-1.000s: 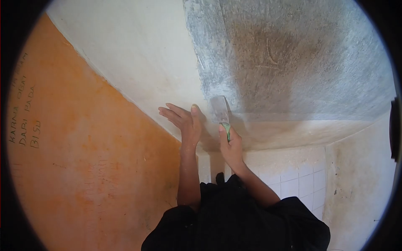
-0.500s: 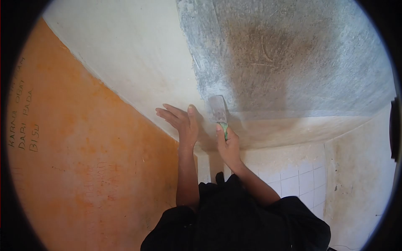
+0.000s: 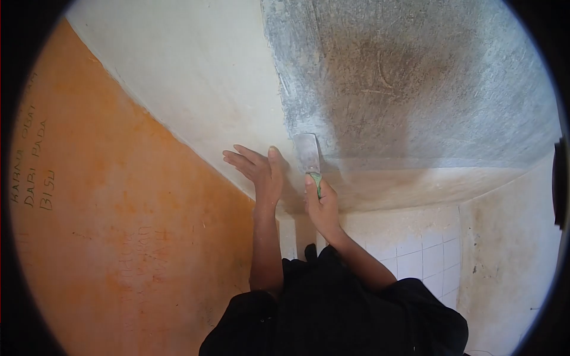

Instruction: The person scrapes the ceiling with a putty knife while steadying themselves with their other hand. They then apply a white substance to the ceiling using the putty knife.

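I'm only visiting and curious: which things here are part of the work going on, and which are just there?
In use:
scraper, gripped by the right hand
left hand, flat on the cream surface
grey patch at the blade

Just there:
orange wall
handwriting
white tiles
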{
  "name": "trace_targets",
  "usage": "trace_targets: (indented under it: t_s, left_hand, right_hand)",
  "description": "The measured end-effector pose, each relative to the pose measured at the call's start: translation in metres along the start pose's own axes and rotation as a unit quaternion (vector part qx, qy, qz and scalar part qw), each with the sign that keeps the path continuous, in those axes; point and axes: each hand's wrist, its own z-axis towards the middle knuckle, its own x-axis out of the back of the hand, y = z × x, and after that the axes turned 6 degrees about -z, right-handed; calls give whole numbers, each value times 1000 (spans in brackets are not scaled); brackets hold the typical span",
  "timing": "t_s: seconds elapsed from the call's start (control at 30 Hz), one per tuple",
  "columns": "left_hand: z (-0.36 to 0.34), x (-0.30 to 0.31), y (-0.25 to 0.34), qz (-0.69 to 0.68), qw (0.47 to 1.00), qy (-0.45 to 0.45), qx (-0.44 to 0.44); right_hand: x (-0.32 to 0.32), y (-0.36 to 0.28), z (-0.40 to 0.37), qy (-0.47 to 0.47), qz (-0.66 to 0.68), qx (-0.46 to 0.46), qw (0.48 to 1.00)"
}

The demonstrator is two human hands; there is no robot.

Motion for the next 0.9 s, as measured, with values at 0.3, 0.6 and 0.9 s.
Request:
trace_targets:
  t_s: [0.3, 0.6, 0.9]
  left_hand:
    - [0, -2, 3, -3, 1000, 7, 3]
    - [-1, 3, 9, -10, 999, -10, 31]
    - [4, -2, 4, 3, 999, -4, 39]
  right_hand:
    - [-3, 3, 3, 9, 11, 36, 999]
    - [20, 6, -7, 13, 55, -45, 997]
    - [38, 15, -4, 44, -11, -32, 998]
